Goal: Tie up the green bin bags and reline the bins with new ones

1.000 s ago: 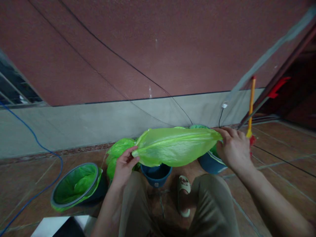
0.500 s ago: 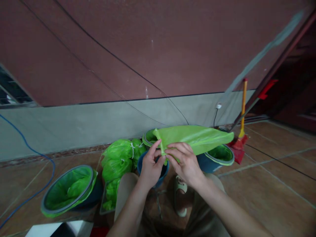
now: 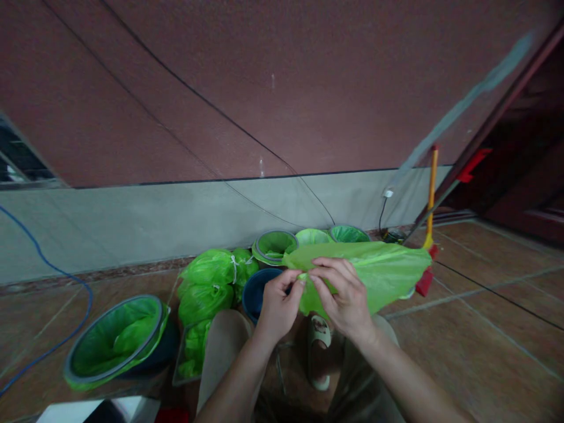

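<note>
A flat green plastic bag (image 3: 388, 267) stretches out to the right from between my hands. My left hand (image 3: 282, 302) pinches one end of it between thumb and forefinger. Close beside it, my right hand (image 3: 341, 294) grips the same end with thumb and fingers, its fingertips almost touching the left ones. Just behind my left hand stands a blue bin (image 3: 254, 296) with no liner showing, its right side hidden by the hand. Behind the bag, a lined bin (image 3: 277, 242) and another green-lined bin (image 3: 350, 233) stand against the wall.
At the left is a large lined bin (image 3: 158, 335). Tied green bags (image 3: 207, 276) are piled beside a tray of green plastic (image 3: 194, 352). A blue hose (image 3: 48, 264) crosses the floor at left. A yellow-handled tool (image 3: 432, 200) leans at the right near a doorway.
The bag has dropped lower and spread wider, uncovering bins by the wall. Its held end, upright and folded before, is now gathered small between my fingertips, and my hands are closer together.
</note>
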Tool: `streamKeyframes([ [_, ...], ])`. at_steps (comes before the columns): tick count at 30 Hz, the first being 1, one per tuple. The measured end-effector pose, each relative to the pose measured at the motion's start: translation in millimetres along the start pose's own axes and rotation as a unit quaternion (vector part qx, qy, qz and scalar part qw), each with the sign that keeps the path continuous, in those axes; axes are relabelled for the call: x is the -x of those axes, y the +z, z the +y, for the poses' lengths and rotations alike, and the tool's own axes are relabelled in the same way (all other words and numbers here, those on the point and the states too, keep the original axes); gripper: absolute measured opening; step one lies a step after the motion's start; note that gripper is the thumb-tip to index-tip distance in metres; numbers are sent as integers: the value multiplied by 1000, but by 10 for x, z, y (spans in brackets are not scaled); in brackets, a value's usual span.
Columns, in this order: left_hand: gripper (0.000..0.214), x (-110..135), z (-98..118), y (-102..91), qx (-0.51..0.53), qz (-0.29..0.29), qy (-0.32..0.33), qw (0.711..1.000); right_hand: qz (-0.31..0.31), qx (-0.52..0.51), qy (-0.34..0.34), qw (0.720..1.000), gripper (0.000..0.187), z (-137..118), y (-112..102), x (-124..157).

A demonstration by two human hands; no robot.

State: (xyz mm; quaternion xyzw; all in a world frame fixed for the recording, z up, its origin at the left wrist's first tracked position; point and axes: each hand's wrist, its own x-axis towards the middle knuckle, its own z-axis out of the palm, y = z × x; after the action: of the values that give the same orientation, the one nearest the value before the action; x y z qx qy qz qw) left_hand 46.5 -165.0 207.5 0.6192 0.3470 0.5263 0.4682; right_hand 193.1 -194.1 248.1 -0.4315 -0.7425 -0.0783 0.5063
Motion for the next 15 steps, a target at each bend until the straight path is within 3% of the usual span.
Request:
streamKeyframes([
  [3, 24, -5, 6, -1, -24, 6, -2, 1000, -59, -11, 24, 998, 23, 22, 4, -3],
  [7, 30, 7, 48, 53, -32, -37, -4, 999, -85, -26, 24, 996, 16, 64, -25, -60],
  [11, 59, 90, 52, 188, 44, -93, -38, 994, 10, -77, 78, 994, 12, 92, -184, -240],
  [15, 63, 199, -89, 187, -16, -85, -42, 995, 178, -98, 140, 969, 12, 186, -489, -524],
])
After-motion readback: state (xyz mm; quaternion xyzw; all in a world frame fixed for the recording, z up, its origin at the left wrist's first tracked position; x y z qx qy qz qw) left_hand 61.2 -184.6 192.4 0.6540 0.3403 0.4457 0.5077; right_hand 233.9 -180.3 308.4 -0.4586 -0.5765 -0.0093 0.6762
